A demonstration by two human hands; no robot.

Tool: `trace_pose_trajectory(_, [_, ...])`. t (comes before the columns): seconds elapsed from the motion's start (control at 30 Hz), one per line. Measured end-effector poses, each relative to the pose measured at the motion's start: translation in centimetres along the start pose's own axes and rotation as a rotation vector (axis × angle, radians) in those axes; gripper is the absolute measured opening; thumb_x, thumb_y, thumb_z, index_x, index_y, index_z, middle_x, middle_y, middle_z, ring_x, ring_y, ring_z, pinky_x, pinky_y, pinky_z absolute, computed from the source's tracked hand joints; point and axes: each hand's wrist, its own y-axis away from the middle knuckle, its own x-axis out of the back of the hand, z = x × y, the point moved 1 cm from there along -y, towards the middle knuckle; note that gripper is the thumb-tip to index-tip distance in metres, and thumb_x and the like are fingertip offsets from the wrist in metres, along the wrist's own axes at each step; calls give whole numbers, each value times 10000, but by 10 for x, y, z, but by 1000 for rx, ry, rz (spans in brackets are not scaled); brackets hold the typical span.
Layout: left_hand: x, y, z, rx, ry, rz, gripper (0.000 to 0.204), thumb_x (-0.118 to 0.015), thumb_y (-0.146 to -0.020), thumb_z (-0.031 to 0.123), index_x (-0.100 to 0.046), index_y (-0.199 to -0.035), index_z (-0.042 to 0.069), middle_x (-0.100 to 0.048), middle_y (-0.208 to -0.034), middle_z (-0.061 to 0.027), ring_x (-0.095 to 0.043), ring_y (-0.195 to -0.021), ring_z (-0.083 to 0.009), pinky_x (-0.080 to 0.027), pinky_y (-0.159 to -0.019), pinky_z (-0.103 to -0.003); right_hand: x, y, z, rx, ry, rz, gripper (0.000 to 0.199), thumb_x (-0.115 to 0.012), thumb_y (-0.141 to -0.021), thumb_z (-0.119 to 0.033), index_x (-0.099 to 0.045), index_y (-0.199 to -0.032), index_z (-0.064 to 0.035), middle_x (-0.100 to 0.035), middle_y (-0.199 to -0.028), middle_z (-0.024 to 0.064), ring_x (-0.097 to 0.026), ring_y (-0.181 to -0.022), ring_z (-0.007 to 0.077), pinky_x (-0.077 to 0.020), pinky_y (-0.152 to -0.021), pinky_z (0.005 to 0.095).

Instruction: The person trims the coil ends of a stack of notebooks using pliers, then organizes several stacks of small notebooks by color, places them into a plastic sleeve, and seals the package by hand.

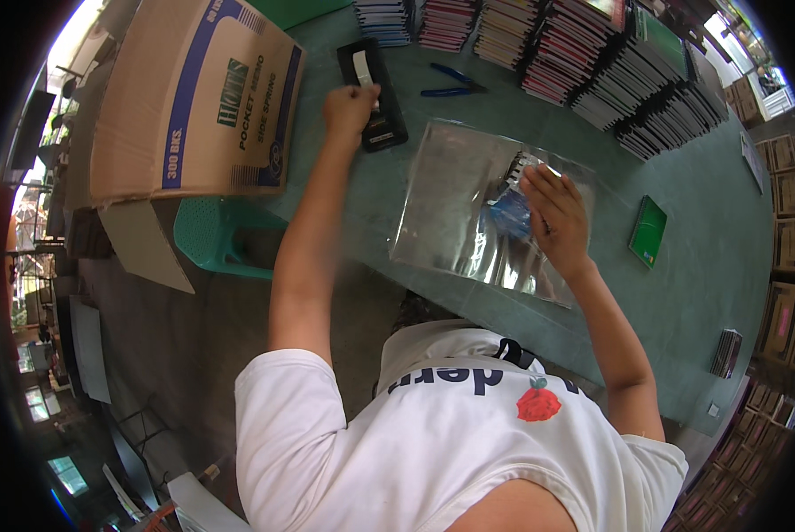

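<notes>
My left hand (350,111) is closed over a black tape dispenser (381,124), its fingertips curled at the pale tape (361,67). A large clear plastic bag (446,191) lies flat on the green table, shiny and creased. On the bag's right half my right hand (556,210) rests with its fingers stretched out flat. Partly under that hand is a small blue item with a dark spiral-like edge (512,213), seen at or through the plastic. The palm hides much of it, so I cannot tell its full shape.
Beyond the bag lie blue-handled pliers (451,87). Several stacks of spiral notebooks (570,49) line the table's far side. A green notebook (648,230) lies right of the bag. At left stand a big cardboard box (207,106) and a green plastic stool (225,235).
</notes>
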Motion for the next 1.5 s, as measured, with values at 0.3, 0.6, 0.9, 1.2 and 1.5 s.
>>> trace_pose_trajectory(0.3, [21, 44, -38, -120, -565, -135, 153, -624, -829, 138, -688, -826, -1, -662, -722, -107, -619, -648, -160, -488, -612, -302, -1, 3, -2, -72, -52, 37, 447, -540, -830, -67, -489, -1274, -83, -577, -1216, 67, -519, -1157, 219, -361, -984, 389])
trace_pose_trajectory(0.6, [-64, 190, 81, 63, 498, -644, 293, -610, -867, 297, -673, -838, 12, -605, -660, -5, -504, -577, -54, -376, -515, -199, 3, 5, 1, -60, -83, 40, 530, -514, -825, -63, -381, -1338, -41, -569, -1232, 52, -513, -1159, 210, -343, -1004, 369])
trace_pose_trajectory(0.9, [-95, 189, 57, -90, 40, -435, 334, -702, -793, 297, -606, -689, -5, -577, -591, -64, -497, -529, -78, -379, -469, -257, 17, 4, -4, -90, -265, -19, 622, -560, -779, -104, -347, -1362, -53, -569, -1223, 93, -518, -1135, 268, -314, -1021, 386])
trace_pose_trajectory(1.2, [-94, 220, 27, -123, 213, -709, 193, -657, -826, 187, -627, -746, 14, -594, -627, -23, -546, -581, -82, -444, -535, -249, 36, -58, 30, -494, -186, -364, 779, -765, -659, -246, -395, -1337, -145, -559, -1127, 137, -543, -1033, 313, -440, -884, 390])
trace_pose_trajectory(1.5, [-130, 237, 33, 235, 642, -1240, 422, -541, -915, 247, -425, -1273, 56, -561, -1134, -97, -542, -1036, -183, -455, -868, -312, 53, -44, 18, -468, -583, -212, 841, -816, -597, -216, -400, -1317, -91, -504, -1242, 98, -537, -1065, 246, -429, -921, 345])
